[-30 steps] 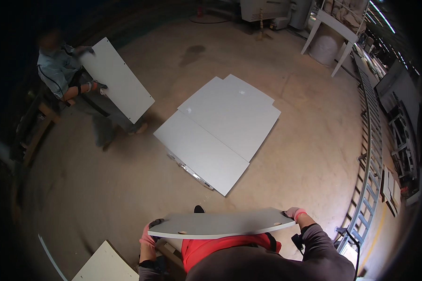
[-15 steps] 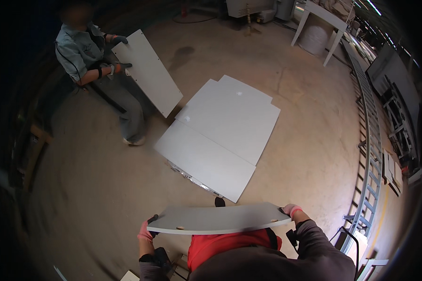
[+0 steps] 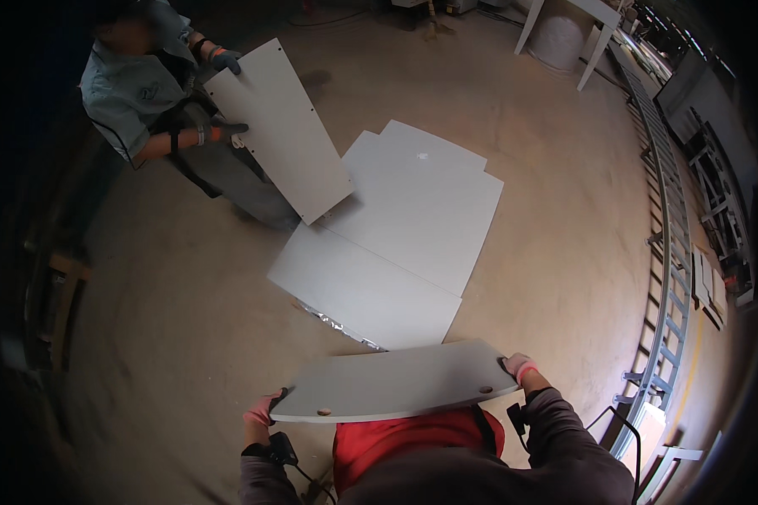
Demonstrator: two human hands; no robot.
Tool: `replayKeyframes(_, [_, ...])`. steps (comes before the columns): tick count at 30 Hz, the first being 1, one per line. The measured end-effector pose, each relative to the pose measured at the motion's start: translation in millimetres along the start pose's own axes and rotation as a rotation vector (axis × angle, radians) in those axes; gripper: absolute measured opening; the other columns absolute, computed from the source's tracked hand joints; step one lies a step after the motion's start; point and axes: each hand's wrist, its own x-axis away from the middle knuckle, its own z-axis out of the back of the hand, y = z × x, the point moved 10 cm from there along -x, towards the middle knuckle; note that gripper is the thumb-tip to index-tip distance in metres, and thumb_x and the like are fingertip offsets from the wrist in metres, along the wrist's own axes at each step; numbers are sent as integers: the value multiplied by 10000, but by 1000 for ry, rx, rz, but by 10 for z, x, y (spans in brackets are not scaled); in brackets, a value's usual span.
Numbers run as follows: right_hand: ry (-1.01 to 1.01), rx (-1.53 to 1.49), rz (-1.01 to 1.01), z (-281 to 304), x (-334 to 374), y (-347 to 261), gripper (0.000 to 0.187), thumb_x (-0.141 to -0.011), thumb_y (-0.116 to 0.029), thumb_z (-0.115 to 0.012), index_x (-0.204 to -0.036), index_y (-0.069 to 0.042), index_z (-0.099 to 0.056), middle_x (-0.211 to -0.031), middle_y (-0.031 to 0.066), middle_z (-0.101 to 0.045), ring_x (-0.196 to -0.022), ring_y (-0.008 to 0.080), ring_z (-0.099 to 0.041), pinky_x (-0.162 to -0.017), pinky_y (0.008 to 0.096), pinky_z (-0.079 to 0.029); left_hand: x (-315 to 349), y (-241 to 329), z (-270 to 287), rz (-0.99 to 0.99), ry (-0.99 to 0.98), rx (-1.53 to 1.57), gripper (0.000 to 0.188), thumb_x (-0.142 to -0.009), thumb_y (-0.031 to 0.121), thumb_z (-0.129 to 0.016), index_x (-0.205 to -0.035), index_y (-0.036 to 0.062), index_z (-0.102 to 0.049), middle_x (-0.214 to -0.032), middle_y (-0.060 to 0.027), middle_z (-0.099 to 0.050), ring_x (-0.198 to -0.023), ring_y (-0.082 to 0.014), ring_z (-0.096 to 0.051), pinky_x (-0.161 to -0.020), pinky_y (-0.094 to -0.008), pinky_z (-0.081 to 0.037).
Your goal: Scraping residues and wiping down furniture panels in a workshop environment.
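A light grey furniture panel (image 3: 396, 380) with two round holes near its close edge is held in front of my body. My left hand (image 3: 264, 407), in a pink and black glove, grips the panel's left end. At the opposite end my right hand (image 3: 520, 368), gloved alike, is closed on the edge. Just beyond lies a flat grey cardboard sheet (image 3: 421, 227) with a crease across it. To the left a co-worker (image 3: 152, 109) in dark gloves holds another white panel (image 3: 282, 130) with small holes along its edges, its lower end over the sheet's left side.
Along the right runs a long metal roller conveyor (image 3: 667, 227). A white table (image 3: 581, 21) stands at the far right, and a wooden frame (image 3: 67, 282) at the left. Boards (image 3: 709, 286) lie beyond the conveyor, on the concrete floor (image 3: 556, 244).
The co-worker has come closer and moved the white panel rightward, over the sheet's edge. My panel has tilted so more of its face shows, still in both my hands.
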Motion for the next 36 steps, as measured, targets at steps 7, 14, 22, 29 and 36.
replayKeyframes(7, [97, -326, -222, -285, -526, -588, 586, -811, -507, -518, -974, 40, -650, -1048, 275, -598, -1045, 377, -568, -896, 423, -444, -2091, 270, 277, 116, -104, -476, 487, -858, 444, -572, -1040, 0, -654, -959, -115, -666, -830, -205, -589, -765, -314, -436])
replayKeyframes(14, [118, -596, -405, -965, -1182, -1760, 492, -848, -437, -511, -934, 22, -666, -1007, 235, -627, -986, 382, -587, -867, 438, -454, -4165, 971, 395, -49, 12, -677, 449, -899, 377, -510, -1127, 2, -606, -1054, -167, -644, -989, -296, -597, -886, -369, -423])
replayKeyframes(22, [226, -813, -534, -2136, -2744, -2824, 426, -860, -392, -515, -885, 2, -674, -881, 230, -647, -852, 373, -624, -760, 447, -478, -6621, 1199, 216, -121, 159, -1044, 537, -913, 458, -399, -1141, 4, -570, -1105, -239, -590, -1077, -385, -538, -919, -429, -415])
replayKeyframes(29, [327, -975, -384, -3191, -3622, -3561, 371, -892, -271, -496, -1136, 0, -564, -1083, 214, -607, -1021, 355, -573, -882, 420, -446, -8093, 709, 47, -161, 175, -868, 585, -878, 517, -431, -1137, 13, -577, -1109, -233, -593, -1090, -395, -526, -925, -413, -419])
replayKeyframes(36, [288, -834, -277, -3299, -3748, -3901, 376, -891, -197, -490, -1203, 12, -501, -1161, 224, -550, -1071, 360, -532, -929, 400, -419, -8415, 1023, -303, -233, 265, -512, 599, -869, 517, -482, -1162, 2, -565, -1125, -205, -598, -1062, -353, -555, -921, -380, -423])
